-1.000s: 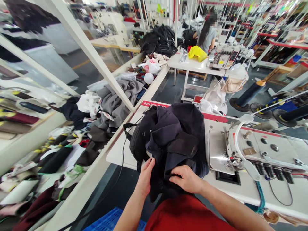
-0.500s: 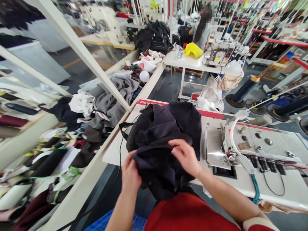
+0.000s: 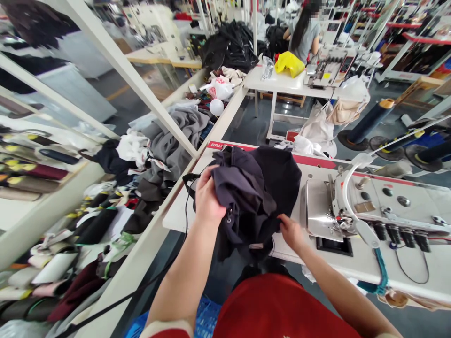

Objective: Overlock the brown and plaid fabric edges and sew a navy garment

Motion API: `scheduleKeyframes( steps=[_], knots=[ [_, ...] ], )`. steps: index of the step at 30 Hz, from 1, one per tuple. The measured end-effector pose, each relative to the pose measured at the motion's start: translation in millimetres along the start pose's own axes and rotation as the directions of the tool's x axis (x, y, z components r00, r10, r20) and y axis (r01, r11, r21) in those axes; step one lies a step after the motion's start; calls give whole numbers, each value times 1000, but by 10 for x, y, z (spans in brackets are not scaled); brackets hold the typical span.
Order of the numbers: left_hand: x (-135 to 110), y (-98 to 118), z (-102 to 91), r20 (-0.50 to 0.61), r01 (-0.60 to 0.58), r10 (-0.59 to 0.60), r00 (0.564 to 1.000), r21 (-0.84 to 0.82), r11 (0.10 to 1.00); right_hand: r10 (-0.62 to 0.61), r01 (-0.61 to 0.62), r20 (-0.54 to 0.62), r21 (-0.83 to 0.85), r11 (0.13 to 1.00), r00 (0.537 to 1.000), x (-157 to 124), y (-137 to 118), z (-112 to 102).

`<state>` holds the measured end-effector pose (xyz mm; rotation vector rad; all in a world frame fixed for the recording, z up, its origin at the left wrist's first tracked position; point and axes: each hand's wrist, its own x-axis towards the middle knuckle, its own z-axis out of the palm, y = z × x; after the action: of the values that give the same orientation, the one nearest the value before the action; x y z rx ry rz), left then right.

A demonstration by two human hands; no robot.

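Observation:
A dark navy garment [image 3: 243, 183] lies bunched over the near left part of the sewing table [image 3: 176, 218], its lower part hanging past the front edge. My left hand [image 3: 208, 195] is closed round a raised fold at its left side; some of the fingers are hidden behind the cloth. At the lower right edge of the garment, my right hand [image 3: 291, 230] pinches the fabric between thumb and fingers. Small shiny round fittings show on the cloth near my left hand. A black strap [image 3: 190, 178] sticks out to the left from under the pile.
An overlock sewing machine [image 3: 384, 202] stands right of the garment. To the left, a long bin [image 3: 141, 244] holds fabric scraps and rolls. A white post [image 3: 137, 80] slants across the left. A blue crate [image 3: 207, 317] sits below; a person [image 3: 303, 40] works beyond.
My left hand has lifted a fold of the garment up and away from me. My right hand, earlier open over the cloth, has moved down and right and now pinches its edge.

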<state>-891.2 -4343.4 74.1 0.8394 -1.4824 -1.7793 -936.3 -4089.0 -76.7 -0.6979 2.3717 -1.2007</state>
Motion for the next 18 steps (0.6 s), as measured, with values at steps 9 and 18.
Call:
scheduleKeyframes(
  steps=[9, 18],
  knots=[
    [171, 175, 451, 288, -452, 363, 886, 364, 814, -90, 364, -439, 594, 717, 894, 774, -1425, -1218],
    [-63, -279, 497, 503, -227, 5, 864, 381, 896, -313, 510, -570, 225, 830, 760, 1201, -2291, -1689]
  ],
)
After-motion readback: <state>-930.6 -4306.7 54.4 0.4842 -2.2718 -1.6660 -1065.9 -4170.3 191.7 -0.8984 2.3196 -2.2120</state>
